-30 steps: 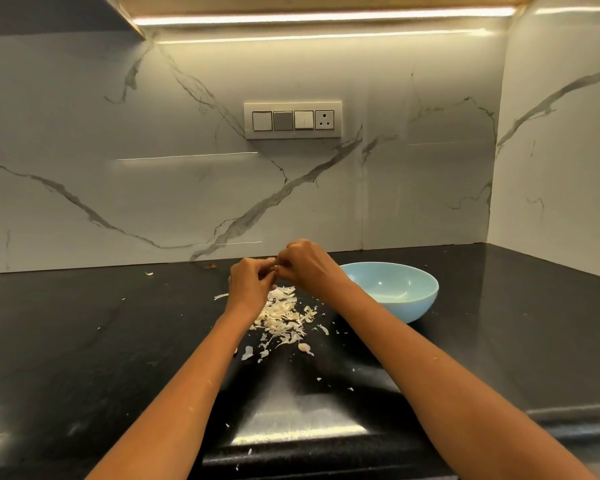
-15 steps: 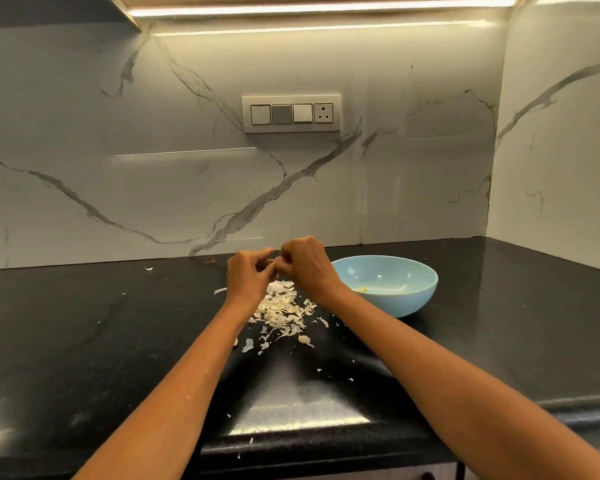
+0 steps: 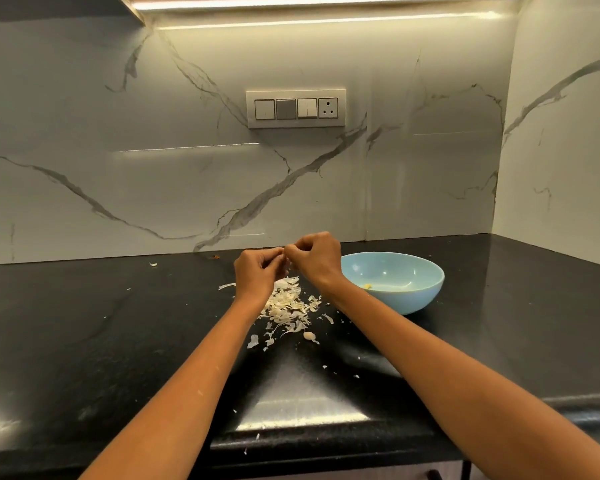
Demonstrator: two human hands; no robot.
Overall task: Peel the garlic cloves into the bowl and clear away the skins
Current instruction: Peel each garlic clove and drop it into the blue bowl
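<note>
My left hand (image 3: pixel 257 271) and my right hand (image 3: pixel 315 259) meet fingertip to fingertip above the counter, both pinched on a small garlic clove (image 3: pixel 286 262) that is mostly hidden between the fingers. Directly below them lies a pile of pale garlic skins (image 3: pixel 288 308) on the black counter. One loose clove-like piece (image 3: pixel 310 337) lies at the pile's near edge. A light blue bowl (image 3: pixel 418 297) stands just right of my right wrist, with a small yellowish bit (image 3: pixel 367 286) inside.
The black stone counter (image 3: pixel 84 341) runs to a marble wall behind and a side wall on the right. Stray skin flakes (image 3: pixel 153 264) are scattered left and toward the counter's front edge (image 3: pixel 291 441). A switch panel (image 3: pixel 296 108) sits on the wall.
Both hands stay joined on the clove over the skins, with only small finger motion. The view has tilted up slightly, and more of the bowl's inside shows.
</note>
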